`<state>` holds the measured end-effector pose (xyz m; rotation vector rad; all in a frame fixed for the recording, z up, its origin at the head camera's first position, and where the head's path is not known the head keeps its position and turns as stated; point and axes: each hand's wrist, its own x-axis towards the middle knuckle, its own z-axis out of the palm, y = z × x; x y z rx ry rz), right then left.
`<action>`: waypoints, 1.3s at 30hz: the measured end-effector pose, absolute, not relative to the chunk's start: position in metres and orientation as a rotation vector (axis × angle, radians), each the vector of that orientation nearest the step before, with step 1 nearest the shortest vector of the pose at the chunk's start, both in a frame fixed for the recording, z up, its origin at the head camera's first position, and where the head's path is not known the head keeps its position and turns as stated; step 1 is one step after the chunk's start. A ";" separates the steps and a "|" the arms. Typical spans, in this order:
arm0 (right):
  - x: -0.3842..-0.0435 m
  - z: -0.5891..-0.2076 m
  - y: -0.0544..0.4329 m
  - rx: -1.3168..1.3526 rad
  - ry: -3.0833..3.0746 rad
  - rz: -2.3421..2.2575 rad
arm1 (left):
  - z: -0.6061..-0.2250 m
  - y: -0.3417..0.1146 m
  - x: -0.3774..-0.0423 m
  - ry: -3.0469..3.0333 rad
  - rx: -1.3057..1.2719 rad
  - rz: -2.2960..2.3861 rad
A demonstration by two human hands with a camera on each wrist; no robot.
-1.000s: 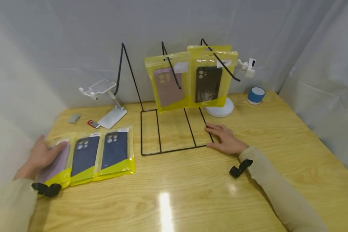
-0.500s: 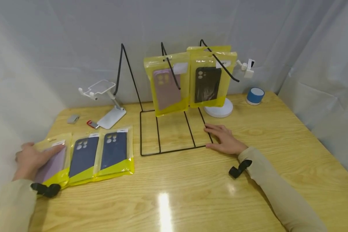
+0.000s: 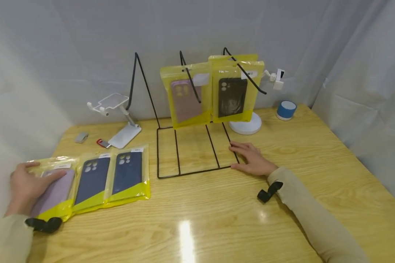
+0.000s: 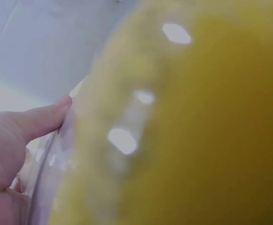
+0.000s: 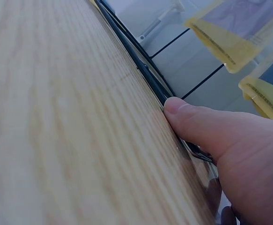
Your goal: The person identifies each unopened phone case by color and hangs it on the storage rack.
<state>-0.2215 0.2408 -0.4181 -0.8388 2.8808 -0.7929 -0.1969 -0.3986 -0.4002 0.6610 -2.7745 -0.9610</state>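
The packet [image 3: 56,190] looks glossy plastic, the tabletop [image 3: 224,215] wooden.

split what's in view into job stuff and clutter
Likely job:
purple packet, gripped by left hand
two blue packets
hanging packets
wire rack, touched by right hand

Likely just lying about:
phone stand
usb stick
grey block
white disc
blue cylinder
white gadget

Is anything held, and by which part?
Left hand grips the lilac-case packet by its left side, thumb on top; right hand only touches the wire rack at its right end.
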 end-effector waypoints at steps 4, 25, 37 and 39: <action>-0.222 -0.419 0.240 -0.834 2.879 -0.791 | -0.397 -0.402 -0.194 -2.756 0.605 -1.000; -0.221 -0.424 0.240 -0.874 2.914 -0.810 | -0.317 -0.316 -0.159 -2.405 0.444 -1.251; -0.219 -0.421 0.240 -0.832 2.898 -0.794 | -0.309 -0.232 -0.145 -2.061 -0.323 -0.983; -0.219 -0.419 0.239 -0.832 2.893 -0.796 | -0.308 -0.223 -0.143 -2.004 -0.404 -0.957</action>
